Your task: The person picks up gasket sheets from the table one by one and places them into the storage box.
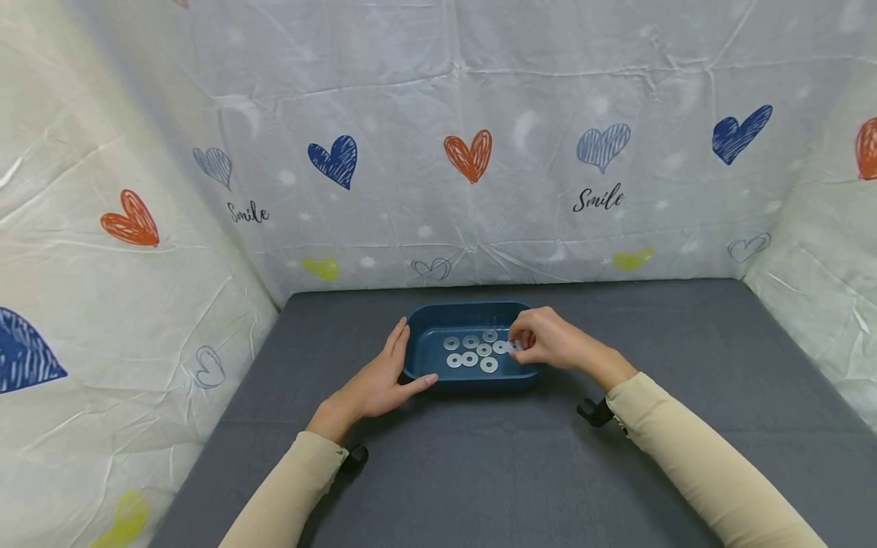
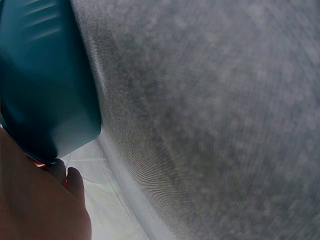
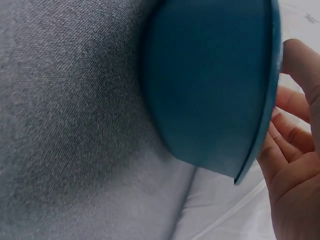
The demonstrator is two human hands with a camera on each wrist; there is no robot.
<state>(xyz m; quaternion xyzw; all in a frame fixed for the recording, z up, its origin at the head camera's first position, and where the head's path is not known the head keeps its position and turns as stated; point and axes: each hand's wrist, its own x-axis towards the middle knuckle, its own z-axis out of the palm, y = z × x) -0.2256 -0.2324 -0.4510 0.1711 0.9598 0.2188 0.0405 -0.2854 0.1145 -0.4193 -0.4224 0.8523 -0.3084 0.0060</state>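
A dark blue-teal rectangular tray (image 1: 473, 383) with rounded corners stands on the table, with several flat silver washers (image 1: 489, 365) lying spread over its floor. My left hand (image 1: 375, 384) rests against the tray's left end, fingers straight along the side and thumb over the front rim. At the right end of the tray, my right hand (image 1: 553, 340) reaches over the rim. Its thumb and curled fingers pinch a washer (image 1: 515, 345), partly hidden by the fingertips. Both wrist views show the tray's outer wall (image 3: 210, 90) beside each hand, and no washers.
A dark grey cloth (image 1: 479, 464) covers the table under the tray. Behind and at both sides hang white sheets (image 1: 411, 221) printed with hearts and the word "Smile". Black straps (image 1: 594, 412) show at both wrists, below beige sleeves.
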